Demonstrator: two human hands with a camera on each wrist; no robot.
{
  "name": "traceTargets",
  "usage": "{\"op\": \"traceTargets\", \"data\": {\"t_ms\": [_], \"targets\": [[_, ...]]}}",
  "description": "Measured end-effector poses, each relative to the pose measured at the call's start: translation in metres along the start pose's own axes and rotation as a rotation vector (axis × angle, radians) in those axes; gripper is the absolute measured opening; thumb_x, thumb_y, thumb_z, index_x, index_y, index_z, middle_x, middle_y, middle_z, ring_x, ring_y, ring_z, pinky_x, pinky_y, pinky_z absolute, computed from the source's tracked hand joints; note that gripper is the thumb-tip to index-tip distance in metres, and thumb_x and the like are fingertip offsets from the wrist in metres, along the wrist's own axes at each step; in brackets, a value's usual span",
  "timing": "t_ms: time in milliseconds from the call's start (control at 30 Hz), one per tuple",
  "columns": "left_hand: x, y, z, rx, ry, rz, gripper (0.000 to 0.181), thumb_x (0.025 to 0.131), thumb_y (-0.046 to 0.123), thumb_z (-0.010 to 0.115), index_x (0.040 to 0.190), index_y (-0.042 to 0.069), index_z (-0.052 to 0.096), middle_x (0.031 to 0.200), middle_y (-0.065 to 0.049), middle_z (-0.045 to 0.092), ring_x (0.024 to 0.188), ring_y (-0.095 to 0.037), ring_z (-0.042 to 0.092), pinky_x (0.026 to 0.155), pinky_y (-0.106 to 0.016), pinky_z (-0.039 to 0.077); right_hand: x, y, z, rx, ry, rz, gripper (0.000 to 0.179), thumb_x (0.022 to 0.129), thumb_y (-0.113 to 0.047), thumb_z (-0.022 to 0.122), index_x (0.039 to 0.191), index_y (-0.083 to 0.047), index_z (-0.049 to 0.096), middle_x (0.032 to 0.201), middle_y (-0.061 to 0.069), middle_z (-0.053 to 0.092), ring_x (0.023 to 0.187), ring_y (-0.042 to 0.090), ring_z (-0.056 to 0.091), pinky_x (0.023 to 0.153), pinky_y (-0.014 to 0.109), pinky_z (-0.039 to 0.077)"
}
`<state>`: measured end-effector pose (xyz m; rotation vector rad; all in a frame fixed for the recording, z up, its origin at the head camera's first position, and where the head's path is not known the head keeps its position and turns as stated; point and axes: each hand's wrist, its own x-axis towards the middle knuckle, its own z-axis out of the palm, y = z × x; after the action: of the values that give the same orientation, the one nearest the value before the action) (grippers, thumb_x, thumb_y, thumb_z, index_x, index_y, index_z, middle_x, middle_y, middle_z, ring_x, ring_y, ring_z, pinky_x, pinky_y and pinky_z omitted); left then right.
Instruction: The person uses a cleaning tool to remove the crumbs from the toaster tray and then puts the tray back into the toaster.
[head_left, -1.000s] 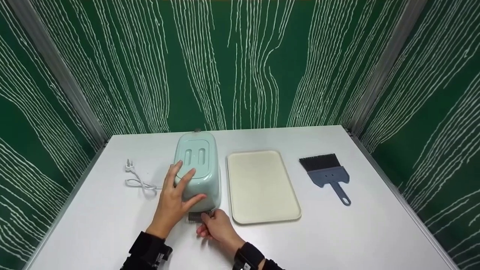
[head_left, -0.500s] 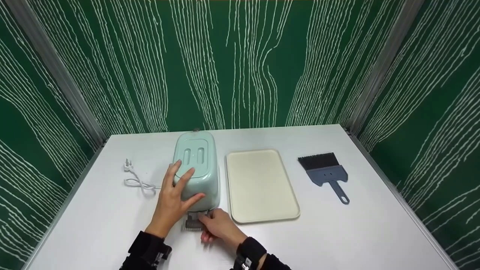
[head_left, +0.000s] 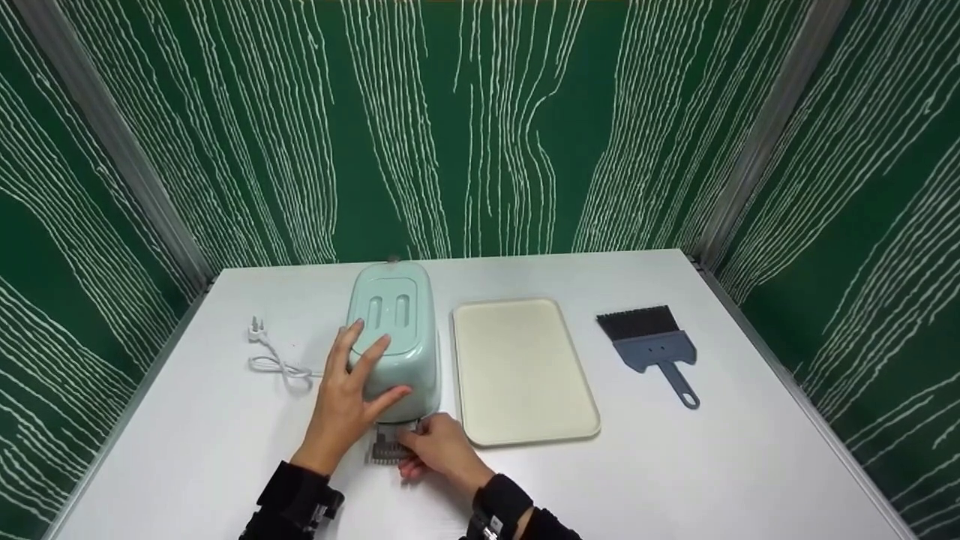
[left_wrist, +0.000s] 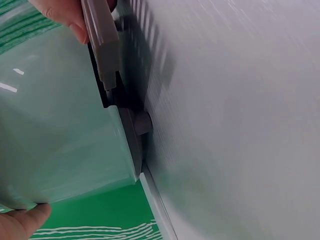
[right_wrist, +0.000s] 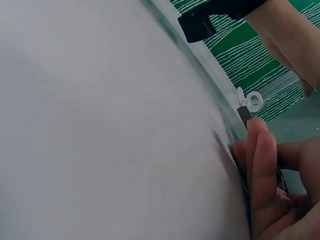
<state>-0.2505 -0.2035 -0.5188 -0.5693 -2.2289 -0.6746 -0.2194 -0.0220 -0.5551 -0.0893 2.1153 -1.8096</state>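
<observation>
A mint-green toaster [head_left: 397, 375] with a lidded top stands left of the table's middle. My left hand [head_left: 343, 401] rests spread on its near left corner, two fingers on the top and the thumb across the near end. From under that near end sticks out a dark grey crumb tray [head_left: 388, 452] with a slotted edge. My right hand [head_left: 442, 450] pinches the tray by its right part, close over the table. In the left wrist view the crumb tray [left_wrist: 102, 42] shows edge-on beside the toaster's base, my right fingertips on it. The tray's far part is hidden under the toaster.
Right of the toaster lies a cream rectangular tray [head_left: 525, 375]. Farther right is a blue-grey hand brush [head_left: 656, 349] with black bristles. The toaster's white cord [head_left: 281, 367] and plug lie on the left. Green walls with white lines enclose the table.
My right hand has drawn the crumb tray farther out toward the front edge, mostly in the first half second. My left hand and the toaster have stayed in place.
</observation>
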Motion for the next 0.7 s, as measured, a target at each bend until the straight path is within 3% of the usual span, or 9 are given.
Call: {"op": "traceTargets", "data": {"t_ms": [300, 700], "targets": [[0.0002, -0.0013, 0.0006, -0.016, -0.005, 0.004, 0.087, 0.077, 0.042, 0.095, 0.153, 0.025, 0.057, 0.165, -0.024, 0.039, 0.151, -0.059, 0.039, 0.114, -0.072, 0.046, 0.0014, -0.0007, -0.0011, 0.001, 0.000, 0.031, 0.029, 0.097, -0.014, 0.076, 0.073, -0.007, 0.059, 0.058, 0.007, 0.071, 0.043, 0.008, 0.065, 0.046, 0.023, 0.057], [-0.0012, -0.0018, 0.0002, -0.019, -0.008, -0.003, 0.087, 0.077, 0.041, 0.095, 0.153, 0.025, 0.056, 0.165, -0.024, 0.040, 0.151, -0.060, 0.037, 0.113, -0.072, 0.046, 0.0018, -0.0013, -0.0024, -0.060, -0.032, 0.064, 0.028, 0.096, -0.019, 0.079, 0.075, -0.007, 0.063, 0.062, 0.008, 0.074, 0.044, 0.006, 0.064, 0.045, 0.020, 0.055]]}}
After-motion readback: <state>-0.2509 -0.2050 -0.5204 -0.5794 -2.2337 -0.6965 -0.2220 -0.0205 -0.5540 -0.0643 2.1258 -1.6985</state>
